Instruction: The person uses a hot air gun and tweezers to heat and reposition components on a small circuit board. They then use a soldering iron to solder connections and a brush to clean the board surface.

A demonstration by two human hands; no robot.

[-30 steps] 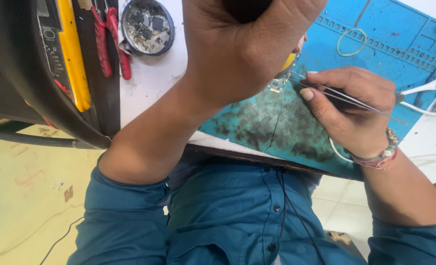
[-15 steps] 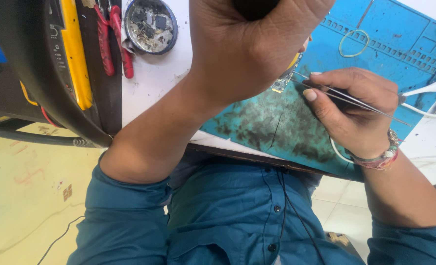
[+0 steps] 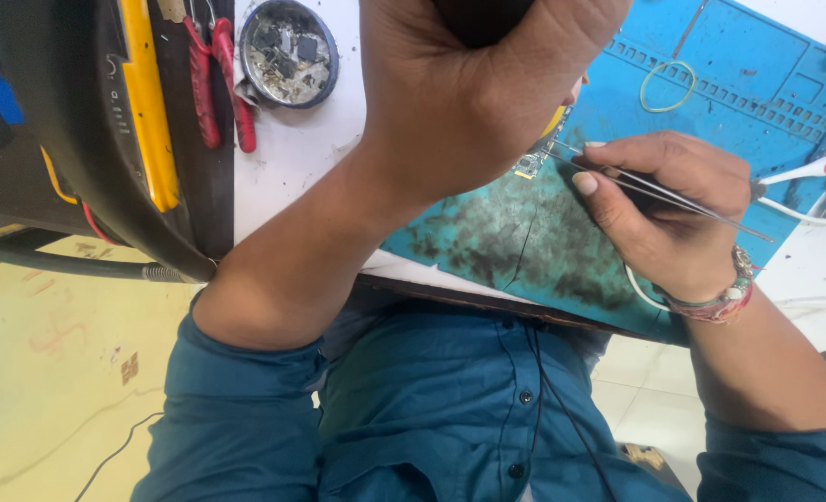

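Close over the bench, the left hand (image 3: 469,102) is fisted around a dark tool handle, while the right hand (image 3: 664,214) pinches fine tweezers (image 3: 655,191), tips steadying a tiny component (image 3: 530,165) on the blue mat (image 3: 747,102).

Blue mat (image 3: 766,102), black smudges lower centre. White surface (image 3: 301,139). Red-handled pliers (image 3: 218,84) and yellow-black tool (image 3: 148,102) upper left. Teal shirt (image 3: 432,418) bottom. Silver tweezers (image 3: 655,191). Pale yellow floor (image 3: 51,372).
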